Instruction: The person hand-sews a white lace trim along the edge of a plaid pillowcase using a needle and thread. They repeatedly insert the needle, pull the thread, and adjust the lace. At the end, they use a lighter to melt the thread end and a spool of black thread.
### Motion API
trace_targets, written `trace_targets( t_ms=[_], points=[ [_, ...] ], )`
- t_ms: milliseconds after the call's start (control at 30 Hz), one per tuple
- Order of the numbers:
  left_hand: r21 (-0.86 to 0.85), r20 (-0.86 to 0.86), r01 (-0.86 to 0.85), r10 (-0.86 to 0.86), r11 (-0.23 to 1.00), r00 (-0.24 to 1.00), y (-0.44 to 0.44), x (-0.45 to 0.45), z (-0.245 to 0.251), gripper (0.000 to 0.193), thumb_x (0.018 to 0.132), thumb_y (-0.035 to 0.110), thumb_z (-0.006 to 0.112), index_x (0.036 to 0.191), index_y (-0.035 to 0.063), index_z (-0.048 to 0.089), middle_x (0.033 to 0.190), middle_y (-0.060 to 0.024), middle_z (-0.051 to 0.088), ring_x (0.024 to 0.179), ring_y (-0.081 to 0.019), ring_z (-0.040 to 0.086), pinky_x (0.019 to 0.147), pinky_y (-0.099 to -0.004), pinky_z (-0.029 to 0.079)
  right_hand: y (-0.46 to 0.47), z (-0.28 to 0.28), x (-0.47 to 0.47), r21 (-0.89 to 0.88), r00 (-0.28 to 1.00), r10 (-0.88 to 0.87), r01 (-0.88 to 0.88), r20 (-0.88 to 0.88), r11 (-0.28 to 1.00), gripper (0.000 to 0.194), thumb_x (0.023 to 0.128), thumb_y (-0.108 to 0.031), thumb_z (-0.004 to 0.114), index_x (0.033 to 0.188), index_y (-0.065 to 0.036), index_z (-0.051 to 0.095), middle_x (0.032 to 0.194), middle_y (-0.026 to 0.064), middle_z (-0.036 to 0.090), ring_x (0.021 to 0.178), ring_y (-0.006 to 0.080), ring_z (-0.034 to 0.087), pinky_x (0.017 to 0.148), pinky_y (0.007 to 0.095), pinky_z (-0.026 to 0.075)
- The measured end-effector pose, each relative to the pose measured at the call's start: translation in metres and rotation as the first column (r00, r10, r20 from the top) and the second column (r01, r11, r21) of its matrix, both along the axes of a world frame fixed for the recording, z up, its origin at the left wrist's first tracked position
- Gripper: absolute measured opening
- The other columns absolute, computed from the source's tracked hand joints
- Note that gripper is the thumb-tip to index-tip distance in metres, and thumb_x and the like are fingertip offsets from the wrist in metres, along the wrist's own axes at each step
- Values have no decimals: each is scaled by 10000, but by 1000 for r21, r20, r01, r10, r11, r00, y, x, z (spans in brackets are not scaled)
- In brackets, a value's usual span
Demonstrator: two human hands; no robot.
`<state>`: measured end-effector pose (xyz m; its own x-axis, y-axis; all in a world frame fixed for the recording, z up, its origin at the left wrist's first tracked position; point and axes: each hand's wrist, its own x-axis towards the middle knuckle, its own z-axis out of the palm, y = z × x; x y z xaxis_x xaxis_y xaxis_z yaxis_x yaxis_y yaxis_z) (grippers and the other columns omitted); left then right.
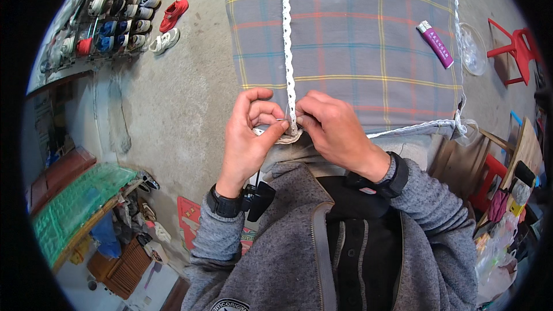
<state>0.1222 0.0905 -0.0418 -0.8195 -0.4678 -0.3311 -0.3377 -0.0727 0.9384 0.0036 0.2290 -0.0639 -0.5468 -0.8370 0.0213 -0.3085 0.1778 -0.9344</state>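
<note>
A grey plaid cloth [337, 60] with a white lace edging lies spread before me, and a white lace strip [288, 39] runs down it towards my hands. My left hand [259, 127] pinches a thin metal needle [281, 119] between thumb and forefinger, just left of the strip's near end. My right hand [330, 127] has its thumb and forefinger closed on the lace and cloth at the strip's right side. A fine thread seems to rise near the needle. A purple lighter [436, 45] bearing writing lies on the right part of the cloth.
A shoe rack [116, 19] stands at upper left, with red shoes [173, 15] and other footwear on the concrete floor [181, 90]. A red stool [516, 52] and a round clear container [474, 49] are at right. A green-covered table [82, 207] stands at lower left.
</note>
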Motion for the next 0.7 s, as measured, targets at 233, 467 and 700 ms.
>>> trace_targets(
  t_ms=[233, 467, 700],
  points=[
    [92, -12, -9, 10, 996, 1000, -3, 1, -2, 469, 822, -94, 678, 1219, -3, 446, 930, -57, 638, 846, -92, 631, 791, -232, 504, -3, 2, 1, -3, 998, -27, 28, 58, 1000, 80, 844, 26, 600, 923, 15, 589, 835, 155, 611, 701, 311, 608, 606, 391, 456],
    [194, -153, -127, 158, 973, 975, -3, 13, -11, 357, 898, -61, 629, 1168, 53, 424, 956, -74, 631, 858, -132, 631, 770, -251, 516, 6, 8, -10, -39, 804, -3, 32, 594, 999, 76, 962, -6, 507, 1013, 14, 560, 885, 64, 673, 761, 80, 633, 643, 234, 524],
    [262, -316, -300, 375, 917, 872, -19, 19, -6, 314, 939, 16, 627, 1172, 81, 426, 944, -88, 627, 912, -196, 641, 860, -392, 554, 15, 18, -18, -33, 696, -147, 238, 703, 971, 111, 946, 4, 459, 1016, 21, 544, 871, 91, 664, 692, 102, 631, 606, 245, 530]
  ],
)
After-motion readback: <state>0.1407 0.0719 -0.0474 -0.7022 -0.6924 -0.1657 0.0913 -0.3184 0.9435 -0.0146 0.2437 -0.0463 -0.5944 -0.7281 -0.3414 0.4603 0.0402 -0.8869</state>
